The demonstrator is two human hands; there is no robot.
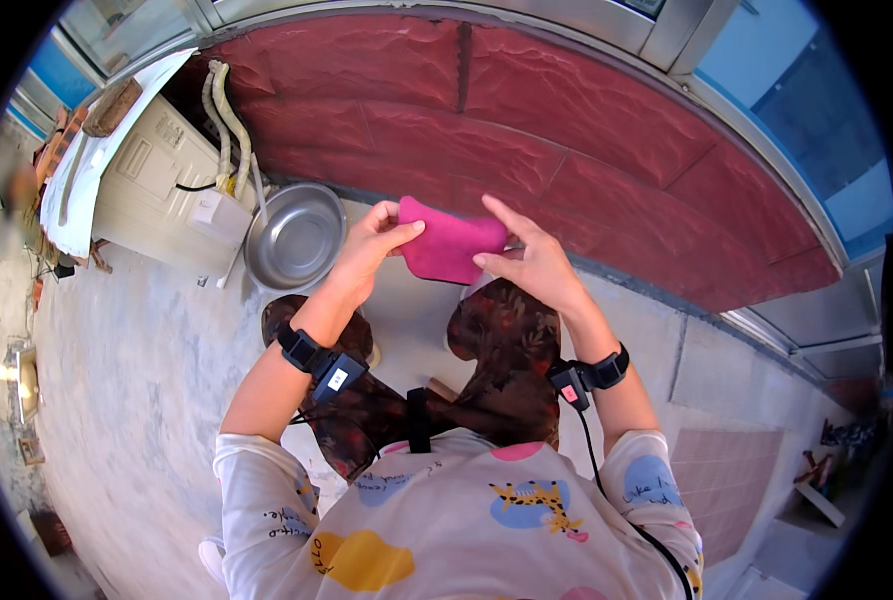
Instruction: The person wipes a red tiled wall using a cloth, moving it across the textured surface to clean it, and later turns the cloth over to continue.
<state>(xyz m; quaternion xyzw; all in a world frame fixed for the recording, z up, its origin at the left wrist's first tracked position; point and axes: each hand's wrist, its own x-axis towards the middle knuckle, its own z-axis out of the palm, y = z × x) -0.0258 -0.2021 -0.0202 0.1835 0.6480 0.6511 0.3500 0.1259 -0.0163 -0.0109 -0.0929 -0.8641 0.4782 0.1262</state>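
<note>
A piece of bright pink cloth (453, 243), with a dark line along its lower edge, is stretched out in front of me above my knees. My left hand (368, 245) pinches its upper left corner, thumb on the face and fingers behind. At the cloth's right end is my right hand (538, 262), its thumb against the lower right part and its index finger stretched up and away. The other fingers of that hand are partly hidden behind the cloth's edge.
A round metal basin (296, 238) lies on the concrete floor (136, 350) to the left, beside a white air-conditioner unit (156, 165) with wrapped pipes (224, 125). A red stone-faced wall (606, 150) runs across in front. Wrist straps with small boxes and cables sit on both forearms.
</note>
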